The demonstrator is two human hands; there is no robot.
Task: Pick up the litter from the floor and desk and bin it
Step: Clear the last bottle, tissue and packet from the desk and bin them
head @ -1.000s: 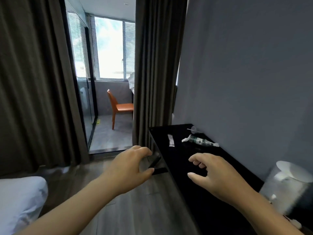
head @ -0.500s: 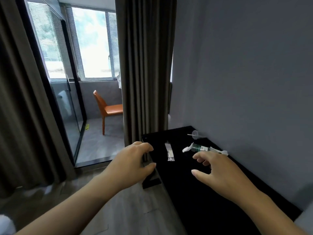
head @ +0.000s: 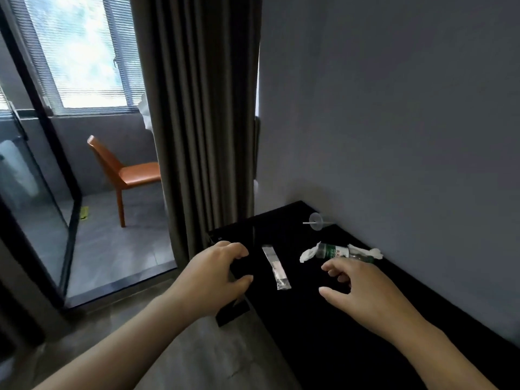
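On the black desk (head: 323,327) lies litter: a clear narrow wrapper (head: 276,267), a crushed plastic bottle (head: 334,251) with a green label and white tissue (head: 308,253) at its ends, and a clear cup lid with a straw (head: 316,221) near the wall. My right hand (head: 363,291) hovers over the desk just short of the bottle, fingers loosely curled, holding nothing. My left hand (head: 216,274) hovers at the desk's left edge, left of the wrapper, fingers curved and empty. No bin is in view.
A grey curtain (head: 202,122) hangs just beyond the desk's far left corner. Past a glass sliding door (head: 42,178) stands an orange chair (head: 123,170) on a tiled balcony. A grey wall (head: 394,122) runs along the desk's right side.
The view has moved forward toward the desk's far end. Both hands have come closer to the litter, the right one nearing the bottle. The white kettle and the bed have left the view.
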